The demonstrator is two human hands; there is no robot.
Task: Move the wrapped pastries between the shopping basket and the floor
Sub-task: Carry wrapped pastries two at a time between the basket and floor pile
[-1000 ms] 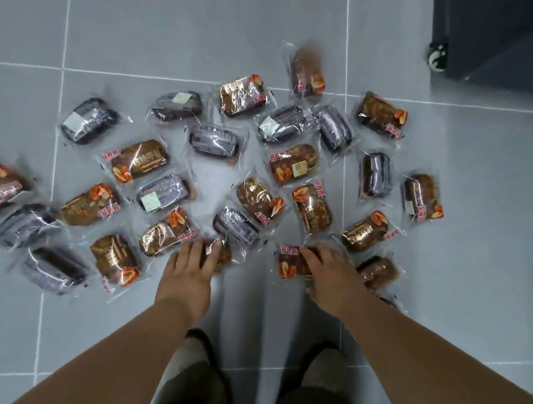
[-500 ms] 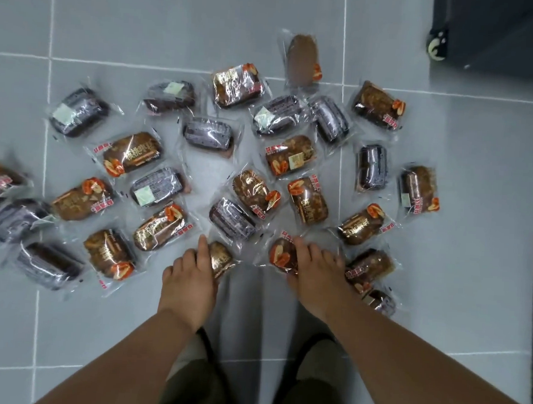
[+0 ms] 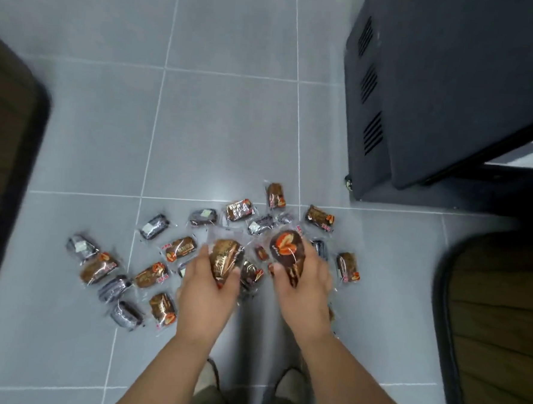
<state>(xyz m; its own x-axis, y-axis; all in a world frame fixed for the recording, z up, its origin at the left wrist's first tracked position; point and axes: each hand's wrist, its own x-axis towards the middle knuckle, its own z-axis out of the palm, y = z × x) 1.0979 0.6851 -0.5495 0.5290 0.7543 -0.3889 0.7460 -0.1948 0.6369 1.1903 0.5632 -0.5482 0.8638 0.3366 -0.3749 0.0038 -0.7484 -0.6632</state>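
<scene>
Two pastries are up at once, one in each hand. At lower centre of the frame the left hand (image 3: 206, 295) has fingers and thumb curled round a gold-printed pastry (image 3: 226, 258), brown under its clear film and tilted with its far end toward the top of the frame. Just to its right, and not touching it, the right hand (image 3: 305, 293) is clamped on an almond-print pastry (image 3: 288, 254), a dark wrapper with a red-orange nut picture facing the camera. That hand is a little blurred.

Below and behind both hands the other wrapped pastries (image 3: 180, 248) lie scattered on the grey tiled floor (image 3: 219, 130), brown ones and dark purple ones mixed together. On the left of the spread a dark pack (image 3: 153, 226) lies beside a tile seam, with another dark pack (image 3: 81, 246) furthest left. A brown pack (image 3: 162, 309) sits nearest the bottom, next to a dark one (image 3: 126, 313). Along the top edge of the spread a brown pack (image 3: 276, 196) stands out on its own, and one more (image 3: 348, 266) lies off to the right of the right hand.

A dark vented cabinet (image 3: 453, 88) fills the upper right, with a small caster (image 3: 348, 184) at its corner. Dark-rimmed brown shapes sit at the left edge (image 3: 6, 154) and the lower right (image 3: 502, 310) — I cannot tell what they are. Two shoes (image 3: 291, 387) show at the bottom between the forearms.
</scene>
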